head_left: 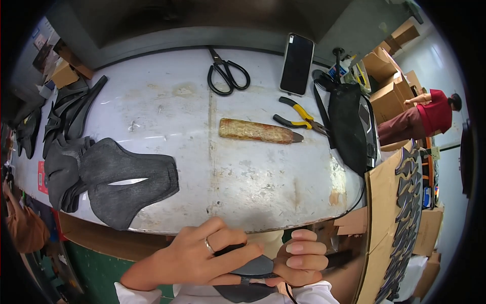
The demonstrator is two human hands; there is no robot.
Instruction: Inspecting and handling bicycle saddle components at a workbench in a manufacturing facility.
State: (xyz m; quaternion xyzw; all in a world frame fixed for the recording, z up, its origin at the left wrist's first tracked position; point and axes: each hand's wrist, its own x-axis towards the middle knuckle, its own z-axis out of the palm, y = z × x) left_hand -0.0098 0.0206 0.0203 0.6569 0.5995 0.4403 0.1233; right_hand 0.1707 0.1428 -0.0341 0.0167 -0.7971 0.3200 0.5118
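Here, closest to the camera, both hands meet at the near edge of the table (263, 192). The left hand (202, 256), with a ring on one finger, lies curled over a dark grey cut piece (255, 267) and presses it from above. The right hand (302, 262) is folded, its fingers bent inward, and grips the same piece from the other side. The piece stays low, between the hands and just in front of the table edge, and part of it is hidden under the fingers.

A little further, on the left of the worn white tabletop, a stack of dark grey shaped pieces (121, 182) lies flat, with more black strips (73, 109) behind it. In the middle lies a brown wrapped tool with a dark tip (259, 131). Just beside it on the right are yellow-handled pliers (298, 117), and next to them a black bag (349, 126).

At the far edge lie black scissors (228, 75) and a dark phone (296, 64), face up.

On the right, a cardboard sheet (385, 202) carries rows of dark cut shapes. Beyond it, brown cardboard boxes (387, 81) are piled, and a person in a red shirt (430, 117) stands near them. A small red label (41, 178) hangs at the left table edge.
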